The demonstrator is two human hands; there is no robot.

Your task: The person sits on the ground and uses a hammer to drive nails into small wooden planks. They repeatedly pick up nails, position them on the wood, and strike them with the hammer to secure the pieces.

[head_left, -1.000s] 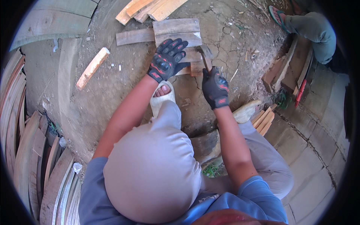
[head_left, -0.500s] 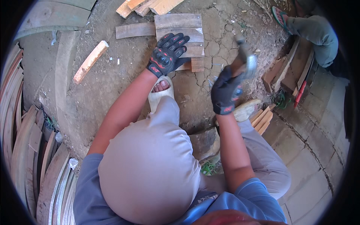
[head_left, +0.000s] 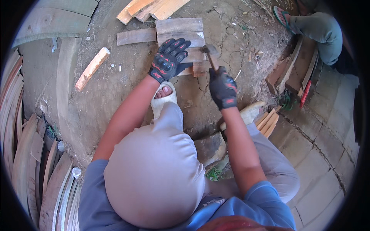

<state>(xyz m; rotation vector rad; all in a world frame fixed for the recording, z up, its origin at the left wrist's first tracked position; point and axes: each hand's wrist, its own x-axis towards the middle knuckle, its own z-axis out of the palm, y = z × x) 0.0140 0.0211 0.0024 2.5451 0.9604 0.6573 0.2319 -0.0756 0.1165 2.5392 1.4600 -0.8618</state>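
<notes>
Weathered grey wooden boards (head_left: 181, 32) lie flat on cracked dirt ground (head_left: 127, 88), pinned steady by the spread, gloved left hand (head_left: 169, 59) while the gloved right hand (head_left: 223, 86) grips a wooden-handled hammer (head_left: 210, 52) whose head rests on them.

Right hand (head_left: 223, 87) back down from raised swing half second earlier; hammer (head_left: 210, 54) head again at wood pieces (head_left: 185, 42). Left hand (head_left: 169, 59) shifted slightly, fingers spread flatter on boards.
</notes>
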